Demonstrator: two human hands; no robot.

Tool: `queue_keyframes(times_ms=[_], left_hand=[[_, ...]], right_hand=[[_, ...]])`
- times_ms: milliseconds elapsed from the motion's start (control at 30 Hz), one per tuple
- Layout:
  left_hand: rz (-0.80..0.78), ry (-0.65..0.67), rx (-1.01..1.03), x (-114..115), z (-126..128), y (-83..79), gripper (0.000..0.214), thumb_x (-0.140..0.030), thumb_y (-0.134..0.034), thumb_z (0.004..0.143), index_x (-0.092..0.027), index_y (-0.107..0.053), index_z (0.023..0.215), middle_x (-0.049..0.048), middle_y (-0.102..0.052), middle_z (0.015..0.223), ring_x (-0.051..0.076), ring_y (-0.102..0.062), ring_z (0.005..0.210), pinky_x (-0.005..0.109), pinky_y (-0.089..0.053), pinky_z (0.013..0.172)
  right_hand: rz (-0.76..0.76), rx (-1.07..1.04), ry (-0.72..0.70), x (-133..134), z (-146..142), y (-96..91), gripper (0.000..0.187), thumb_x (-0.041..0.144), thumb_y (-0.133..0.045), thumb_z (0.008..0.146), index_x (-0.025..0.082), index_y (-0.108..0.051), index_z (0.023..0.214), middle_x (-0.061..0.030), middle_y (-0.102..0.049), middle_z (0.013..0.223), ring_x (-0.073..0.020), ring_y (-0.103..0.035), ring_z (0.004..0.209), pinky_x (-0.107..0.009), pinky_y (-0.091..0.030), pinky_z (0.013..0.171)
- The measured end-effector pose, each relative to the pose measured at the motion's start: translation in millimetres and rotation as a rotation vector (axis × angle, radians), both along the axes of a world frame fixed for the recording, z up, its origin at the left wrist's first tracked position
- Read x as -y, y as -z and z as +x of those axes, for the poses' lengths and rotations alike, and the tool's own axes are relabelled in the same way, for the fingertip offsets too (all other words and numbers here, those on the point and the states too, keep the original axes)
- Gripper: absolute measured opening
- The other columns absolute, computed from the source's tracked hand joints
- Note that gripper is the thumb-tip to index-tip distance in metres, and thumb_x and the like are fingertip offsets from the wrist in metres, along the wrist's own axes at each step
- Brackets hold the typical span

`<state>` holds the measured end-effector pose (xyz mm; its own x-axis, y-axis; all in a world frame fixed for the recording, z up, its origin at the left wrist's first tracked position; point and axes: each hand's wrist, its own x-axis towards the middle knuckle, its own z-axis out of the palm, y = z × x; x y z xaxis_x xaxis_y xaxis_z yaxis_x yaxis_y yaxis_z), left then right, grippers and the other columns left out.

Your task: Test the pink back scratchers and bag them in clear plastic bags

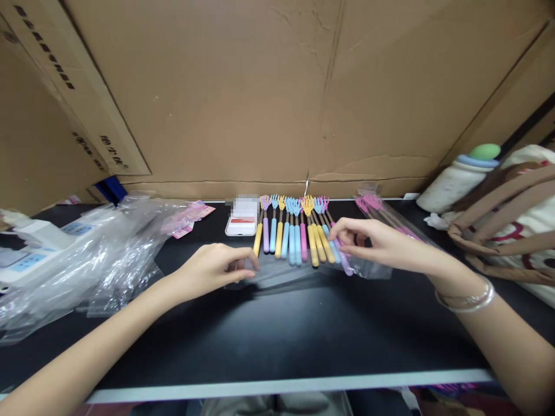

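A row of back scratchers point(297, 245) with small hand-shaped heads lies across the table, their handles yellow, blue, purple and pink. Under and in front of the handles is a clear plastic bag point(277, 276), slightly blurred. My left hand point(221, 263) has its thumb and fingers closed at the bag's left end, beside the leftmost yellow handle. At the row's right end, my right hand point(368, 240) curls its fingers and thumb about a purple-handled back scratcher point(346, 263); the fingers cover part of it.
A phone point(241, 222) lies behind the row. At left are crumpled clear bags point(125, 266), pink cards point(191, 218) and a white power strip point(43, 248). At right are bagged pink back scratchers point(385, 212), a bottle point(453, 179) and a cloth bag point(515, 225). Cardboard point(243, 104) walls the back.
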<state>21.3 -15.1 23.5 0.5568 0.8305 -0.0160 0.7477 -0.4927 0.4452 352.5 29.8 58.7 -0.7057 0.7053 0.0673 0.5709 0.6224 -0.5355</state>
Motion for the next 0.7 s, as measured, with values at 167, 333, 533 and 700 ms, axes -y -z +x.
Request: queue_keyframes(times_ms=[167, 333, 533, 700], left_hand=[[0.006, -0.100, 0.036, -1.3, -0.6, -2.2, 0.019, -0.036, -0.048, 0.089, -0.029, -0.062, 0.101, -0.0084, -0.065, 0.062, 0.008, -0.059, 0.056, 0.016, -0.034, 0.055], [0.002, -0.190, 0.166, -4.7, -1.1, 5.4, 0.023, -0.040, -0.047, 0.089, -0.025, -0.063, 0.097, -0.0060, -0.063, 0.061, 0.010, -0.059, 0.055, 0.018, -0.038, 0.056], [-0.210, -0.172, 0.668, -7.1, 10.8, 33.1, 0.033, -0.046, -0.045, 0.090, -0.018, -0.056, 0.103, -0.0009, -0.062, 0.067, 0.011, -0.056, 0.060, 0.022, -0.044, 0.060], [-0.399, -0.202, 0.839, 0.7, 26.6, 37.5, 0.043, -0.051, -0.051, 0.086, -0.016, -0.053, 0.111, 0.0039, -0.067, 0.081, 0.014, -0.060, 0.070, 0.023, -0.046, 0.063]], right_hand=[[0.199, 0.072, 0.078, -9.8, 11.8, -0.1, 0.023, 0.039, -0.050, 0.088, 0.021, -0.056, 0.100, 0.0024, -0.051, 0.066, -0.0114, -0.047, 0.057, -0.024, -0.036, 0.053], [0.614, 0.048, 0.217, -13.3, 11.4, 1.4, 0.017, 0.037, -0.055, 0.086, 0.022, -0.059, 0.094, -0.0019, -0.061, 0.077, -0.0175, -0.054, 0.072, -0.030, -0.041, 0.063], [1.015, -0.077, 0.376, -0.4, -5.9, 1.9, 0.018, 0.022, -0.058, 0.083, 0.024, -0.058, 0.101, -0.0078, -0.061, 0.108, -0.0302, -0.048, 0.108, -0.049, -0.041, 0.090], [1.069, -0.147, 0.309, 15.0, -24.9, 13.6, 0.026, 0.015, -0.059, 0.081, 0.025, -0.057, 0.104, -0.0082, -0.058, 0.118, -0.0314, -0.042, 0.120, -0.054, -0.035, 0.098]])
